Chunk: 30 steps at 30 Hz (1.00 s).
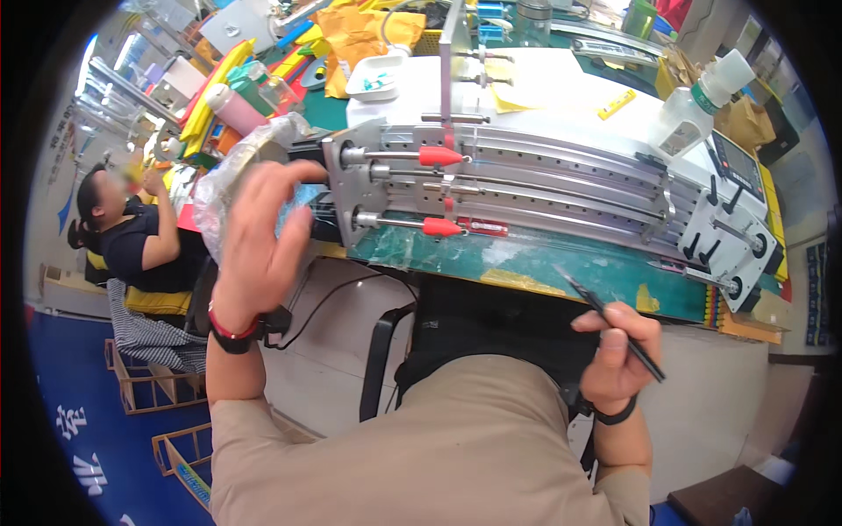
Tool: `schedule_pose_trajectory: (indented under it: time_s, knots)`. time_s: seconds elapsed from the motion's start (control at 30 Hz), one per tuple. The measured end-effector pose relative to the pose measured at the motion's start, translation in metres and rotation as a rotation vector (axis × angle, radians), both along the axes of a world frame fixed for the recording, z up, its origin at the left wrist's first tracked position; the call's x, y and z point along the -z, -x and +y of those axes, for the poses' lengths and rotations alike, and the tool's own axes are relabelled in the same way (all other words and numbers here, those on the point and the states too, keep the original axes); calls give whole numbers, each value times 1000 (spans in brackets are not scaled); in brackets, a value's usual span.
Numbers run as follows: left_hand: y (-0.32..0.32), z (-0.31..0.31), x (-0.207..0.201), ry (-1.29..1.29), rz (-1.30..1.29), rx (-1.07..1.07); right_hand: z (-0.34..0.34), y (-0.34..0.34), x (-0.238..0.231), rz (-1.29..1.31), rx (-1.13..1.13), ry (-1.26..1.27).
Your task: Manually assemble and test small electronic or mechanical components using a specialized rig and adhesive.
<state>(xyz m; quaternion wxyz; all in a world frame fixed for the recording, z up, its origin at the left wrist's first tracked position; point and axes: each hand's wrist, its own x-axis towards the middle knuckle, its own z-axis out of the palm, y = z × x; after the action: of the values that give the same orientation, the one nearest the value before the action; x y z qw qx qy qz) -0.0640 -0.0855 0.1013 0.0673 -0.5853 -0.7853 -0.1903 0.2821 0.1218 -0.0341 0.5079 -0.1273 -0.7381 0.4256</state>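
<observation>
A long metal linear-rail assembly [535,180] lies across the green-matted bench, with rods, an end plate [346,193] on the left and another plate with black knobs [724,232] on the right. Two red pointed caps [438,156] sit on rods near its left end. My left hand [267,232] is by that left end, fingers apart and slightly blurred, in front of a clear plastic bag [230,171]; its fingertips reach the dark block behind the end plate. In front of the bench edge, my right hand [621,351] grips slim black tweezers [589,296], their point toward upper left.
Behind the rails are a white tray [377,77] with small blue pieces, a yellow paper bag [355,44] and a yellow strip [617,104]. A clear squeeze bottle [693,114] stands at right. A co-worker [132,219] sits at far left. A black chair armrest [381,351] is below.
</observation>
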Motion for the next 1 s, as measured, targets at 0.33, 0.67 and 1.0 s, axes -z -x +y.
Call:
schedule_pose_trajectory:
  time_s: [0.33,0.67,1.0]
  knots:
    - [-28,58,-20,0,476,408,17,14,-17,79,-12,-52]
    - [-2,145,9,10,166,835,42,61,-52,103,-154,-86]
    - [8,167,-14,150,188,784,61,112,-62,25,-267,-122]
